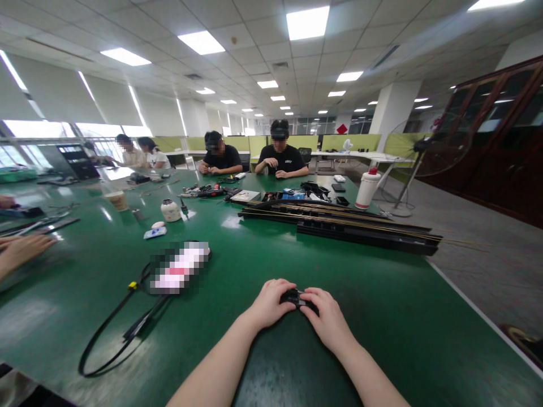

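A small black part (pixel 298 297) lies between my two hands, low over the green table (pixel 237 254). My left hand (pixel 271 302) grips its left end, with the thumb on the near side and the fingers on the far side. On the right end, my right hand (pixel 324 314) holds it in the same way, fingers bent over it. Its middle shows between my fingertips, with some small shiny detail. The fingers cover both ends of the part.
Left of my hands lie a phone (pixel 182 268) and a black cord loop (pixel 102 330). Beyond are black rails with thin rods (pixel 369 234), tools (pixel 207 191), a white jar (pixel 170 210) and a white bottle (pixel 367 189). Another person's hand (pixel 27 249) rests at the left edge.
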Demonstrator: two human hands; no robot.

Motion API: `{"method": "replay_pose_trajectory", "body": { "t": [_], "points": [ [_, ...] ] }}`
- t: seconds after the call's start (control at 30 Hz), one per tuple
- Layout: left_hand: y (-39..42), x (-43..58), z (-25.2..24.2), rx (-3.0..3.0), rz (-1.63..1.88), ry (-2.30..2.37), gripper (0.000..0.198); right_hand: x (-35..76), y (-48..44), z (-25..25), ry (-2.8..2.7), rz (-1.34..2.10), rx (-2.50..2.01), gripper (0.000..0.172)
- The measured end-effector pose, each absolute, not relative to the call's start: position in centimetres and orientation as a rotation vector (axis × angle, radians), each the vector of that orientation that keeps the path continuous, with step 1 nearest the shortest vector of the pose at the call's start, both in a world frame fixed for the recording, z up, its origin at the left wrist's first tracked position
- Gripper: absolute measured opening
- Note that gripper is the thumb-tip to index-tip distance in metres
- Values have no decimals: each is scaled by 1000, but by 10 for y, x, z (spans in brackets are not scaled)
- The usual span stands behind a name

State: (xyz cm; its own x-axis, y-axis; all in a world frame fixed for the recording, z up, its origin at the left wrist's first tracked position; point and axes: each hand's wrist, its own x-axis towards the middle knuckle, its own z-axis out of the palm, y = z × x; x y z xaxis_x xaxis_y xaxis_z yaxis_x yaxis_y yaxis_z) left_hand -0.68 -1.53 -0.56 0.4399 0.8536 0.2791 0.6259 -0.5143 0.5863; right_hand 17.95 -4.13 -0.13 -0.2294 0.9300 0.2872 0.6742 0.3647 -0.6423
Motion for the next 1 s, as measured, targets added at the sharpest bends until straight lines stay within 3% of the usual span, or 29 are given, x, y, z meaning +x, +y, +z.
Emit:
{"method": "replay_pose_trajectory", "body": {
  "t": [0.27,0.53,1.0],
  "points": [
    [-16,-6,-6,2298,762,1271,38,183,-41,1,-1894,651,-1368,22],
    [-17,-5,-5,2296,783,1277,35,186,-41,0,-1807,723,-1346,41],
    [-16,-7,-7,2266,802,1262,41,186,-40,-3,-1763,702,-1377,38]
  ]
}}
